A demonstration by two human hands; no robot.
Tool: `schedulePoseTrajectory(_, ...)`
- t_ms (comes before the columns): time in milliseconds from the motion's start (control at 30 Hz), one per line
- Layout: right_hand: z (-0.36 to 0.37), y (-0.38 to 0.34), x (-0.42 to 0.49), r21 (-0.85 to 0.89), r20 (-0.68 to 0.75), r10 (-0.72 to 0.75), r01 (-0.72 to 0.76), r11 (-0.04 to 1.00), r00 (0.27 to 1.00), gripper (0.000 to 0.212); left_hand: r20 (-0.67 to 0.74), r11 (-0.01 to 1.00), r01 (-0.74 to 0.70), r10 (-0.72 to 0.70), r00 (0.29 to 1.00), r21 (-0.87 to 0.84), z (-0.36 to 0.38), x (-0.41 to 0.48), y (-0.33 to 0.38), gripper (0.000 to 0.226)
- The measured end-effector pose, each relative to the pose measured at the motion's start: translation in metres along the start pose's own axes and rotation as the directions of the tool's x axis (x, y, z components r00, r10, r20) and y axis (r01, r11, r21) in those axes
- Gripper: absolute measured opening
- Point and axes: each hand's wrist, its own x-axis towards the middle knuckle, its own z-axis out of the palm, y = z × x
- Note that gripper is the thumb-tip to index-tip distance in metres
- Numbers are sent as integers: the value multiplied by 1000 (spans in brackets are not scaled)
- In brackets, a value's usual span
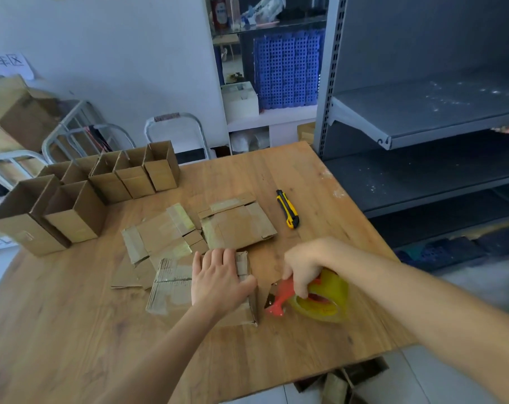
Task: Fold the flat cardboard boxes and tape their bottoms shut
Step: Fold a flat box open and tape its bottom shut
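A small cardboard box (249, 309) stands bottom-up near the table's front, and my left hand (218, 277) lies flat on its folded flaps, pressing them down. Just right of the box, my right hand (304, 265) grips a red tape dispenser (279, 300) loaded with a yellowish roll of clear tape (324, 298); its blade end points at the box's right side. Flat cardboard boxes (236, 223) with old tape strips lie behind and left of the box. Several folded boxes (81, 196), open side up, stand in rows at the table's back left.
A yellow-and-black utility knife (287, 209) lies on the wooden table (72, 316) behind my right hand. A grey metal shelf rack (422, 118) stands close on the right. Metal chair frames and larger cartons sit beyond the back left edge. More cardboard lies on the floor below the front edge.
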Motion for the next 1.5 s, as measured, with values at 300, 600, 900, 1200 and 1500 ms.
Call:
schedulePoseTrajectory(300, 81, 109, 13, 932, 13, 51, -31, 360, 999, 51, -12, 1000, 11, -11, 1000, 28, 2, 2, 0, 80)
schedulePoseTrajectory(600, 112, 114, 31, 974, 15, 79, -33, 223, 997, 48, 2, 999, 19, -19, 1000, 34, 1, 1, -2, 85)
schedulePoseTrajectory(900, 114, 109, 30, 927, -33, 119, -14, 374, 992, 29, 3, 999, 20, -20, 1000, 41, 0, 0, -2, 85)
schedulePoseTrajectory(1200, 116, 97, 35, 683, -268, 289, -30, 730, 919, 24, 3, 999, 22, -22, 1000, 27, -1, 0, 1, 88)
schedulePoseTrajectory(1500, 105, 69, 23, 591, -368, 438, -158, 791, 820, 28, 4, 1000, 7, -7, 1000, 21, -1, -1, -1, 85)
